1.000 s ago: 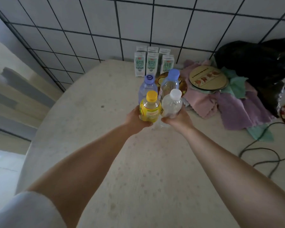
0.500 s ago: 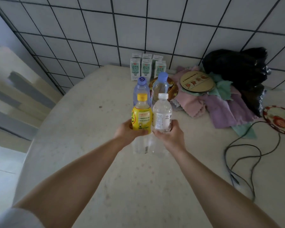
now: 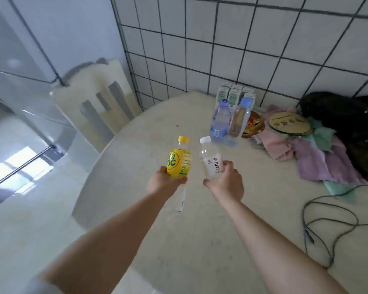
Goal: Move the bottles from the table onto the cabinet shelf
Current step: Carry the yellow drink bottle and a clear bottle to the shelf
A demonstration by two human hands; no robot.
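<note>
My left hand (image 3: 164, 183) grips a yellow-labelled bottle (image 3: 179, 160) with a yellow cap, held above the round table (image 3: 179, 240). My right hand (image 3: 226, 184) grips a clear water bottle (image 3: 210, 161) with a white cap and label, tilted a little to the left. Both bottles are off the table, side by side and apart. Two more bottles stand at the back of the table: a blue-capped water bottle (image 3: 220, 120) and a clear one with a light blue cap (image 3: 239, 122), leaning right. No cabinet shelf is in view.
Several milk cartons (image 3: 234, 95) stand against the tiled wall. Cloths (image 3: 310, 151), a round board (image 3: 290, 124) and a black bag (image 3: 344, 119) lie at the right. A cable (image 3: 319, 221) runs over the table's right side. A chair back (image 3: 100, 102) stands to the left.
Both hands have lifted their bottles away from the two standing ones and moved them apart. My view has swung left, bringing the chair and the floor into sight.
</note>
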